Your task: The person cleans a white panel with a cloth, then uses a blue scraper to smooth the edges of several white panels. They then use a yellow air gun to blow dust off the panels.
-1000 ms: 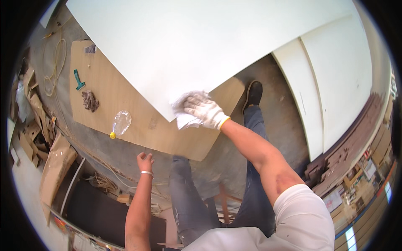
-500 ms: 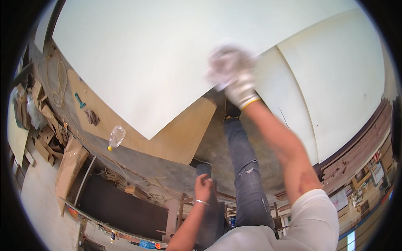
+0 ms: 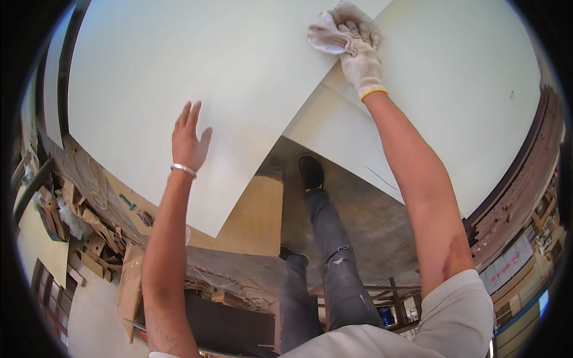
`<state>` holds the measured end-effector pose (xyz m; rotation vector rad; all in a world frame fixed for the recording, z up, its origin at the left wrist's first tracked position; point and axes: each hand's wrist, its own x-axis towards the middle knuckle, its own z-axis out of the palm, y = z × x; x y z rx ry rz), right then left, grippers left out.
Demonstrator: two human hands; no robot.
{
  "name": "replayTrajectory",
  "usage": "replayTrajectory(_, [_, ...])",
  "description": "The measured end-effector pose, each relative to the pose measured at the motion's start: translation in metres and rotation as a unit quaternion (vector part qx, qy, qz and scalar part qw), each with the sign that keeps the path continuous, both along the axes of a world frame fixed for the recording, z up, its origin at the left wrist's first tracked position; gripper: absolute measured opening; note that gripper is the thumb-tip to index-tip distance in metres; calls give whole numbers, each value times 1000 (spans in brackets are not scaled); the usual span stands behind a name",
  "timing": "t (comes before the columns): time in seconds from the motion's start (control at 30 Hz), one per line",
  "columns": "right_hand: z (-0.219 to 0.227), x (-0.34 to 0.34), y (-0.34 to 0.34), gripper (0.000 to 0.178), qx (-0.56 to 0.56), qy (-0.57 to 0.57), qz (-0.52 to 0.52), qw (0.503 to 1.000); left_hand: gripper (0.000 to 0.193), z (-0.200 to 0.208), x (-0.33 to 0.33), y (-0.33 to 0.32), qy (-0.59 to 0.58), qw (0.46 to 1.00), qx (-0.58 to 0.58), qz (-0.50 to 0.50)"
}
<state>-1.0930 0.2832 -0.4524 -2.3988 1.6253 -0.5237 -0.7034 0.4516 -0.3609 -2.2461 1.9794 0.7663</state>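
A large white sheet panel (image 3: 149, 107) spreads before me, its near corner pointing toward my legs. My right hand (image 3: 361, 56), in a white knit glove with a yellow cuff edge, presses a crumpled pale cloth (image 3: 328, 33) on the panel's right edge. Bare and wearing a silver bracelet, my left hand (image 3: 191, 138) is over the panel's left part with fingers stretched out and nothing in it. Whether its palm touches the surface I cannot tell. Another white panel (image 3: 465, 101) lies to the right, partly beneath my right forearm.
A tan board (image 3: 253, 209) lies under the white panel's near corner. My shoe (image 3: 310, 173) stands on the concrete floor (image 3: 358, 221) between the panels. At left are a green-handled tool (image 3: 127, 201), a dark rag (image 3: 144, 217) and torn cardboard (image 3: 98, 259). Stacked brown strips (image 3: 525, 173) line the right.
My right hand has moved the cloth farther away along the panel's edge. My left hand has risen from beside my leg to over the panel. The view has shifted, and my arm covers most of the bottle.
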Motion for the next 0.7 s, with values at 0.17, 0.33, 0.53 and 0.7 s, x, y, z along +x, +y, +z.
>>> replayTrajectory(0.17, [23,37,78,51,112,-35,37,992,104,-10,-70,-194,-163,982,80,-53])
replayTrajectory(0.33, [5,19,110,49,197,-77,254,944,131,-13,-122,-234,-287,928,208,-114])
replayTrajectory(0.53, [10,-90,-130,50,14,28,-43,999,134,-21,-117,-243,-319,901,247,-162])
replayTrajectory(0.7, [28,-106,-238,40,71,-255,-161,951,130,-23,-115,-244,-319,895,259,-175])
